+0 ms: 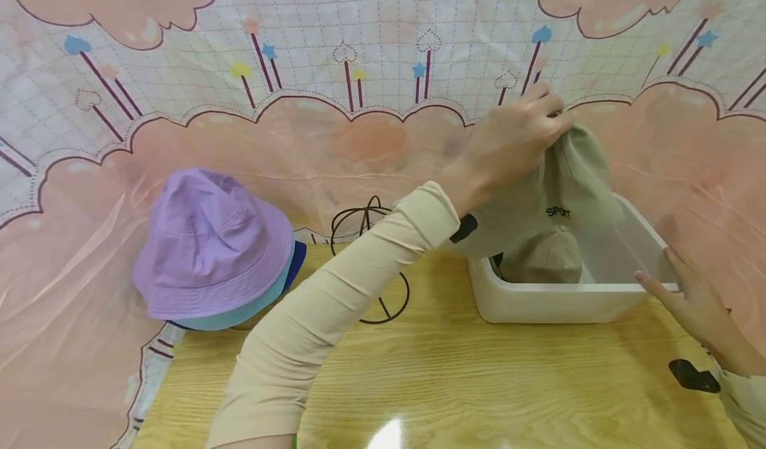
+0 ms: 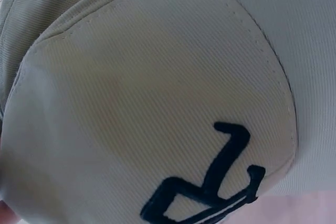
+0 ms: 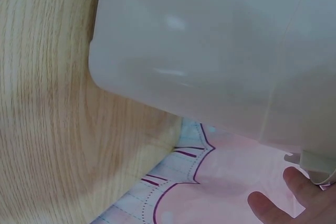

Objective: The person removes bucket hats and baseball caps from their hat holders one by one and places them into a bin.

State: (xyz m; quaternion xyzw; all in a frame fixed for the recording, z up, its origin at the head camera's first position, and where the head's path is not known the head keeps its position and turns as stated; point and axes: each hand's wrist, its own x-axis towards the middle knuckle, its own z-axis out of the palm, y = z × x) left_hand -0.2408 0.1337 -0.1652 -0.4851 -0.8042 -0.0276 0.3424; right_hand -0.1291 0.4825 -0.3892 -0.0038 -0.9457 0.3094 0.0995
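My left hand (image 1: 520,133) grips the top of a beige baseball cap (image 1: 577,169), lifted above a white plastic bin (image 1: 544,302). Dark "SPORT" lettering marks this cap. The left wrist view is nearly filled by beige ribbed fabric (image 2: 147,87) with dark embroidered letters, and a bit of fingertip shows at its lower left. Inside the bin lies another beige cap (image 1: 541,259), partly hidden by the raised one. My right hand (image 1: 694,302) touches the bin's right front corner with thumb and fingers spread; in the right wrist view its fingers (image 3: 268,211) look fairly straight.
At the left, a lilac bucket hat (image 1: 215,243) sits on top of a light blue hat (image 1: 239,312) and a dark blue one (image 1: 296,263). A black wire stand (image 1: 409,296) is partly behind my left sleeve. Patterned cloth (image 1: 383,143) hangs behind the wooden table (image 1: 479,382).
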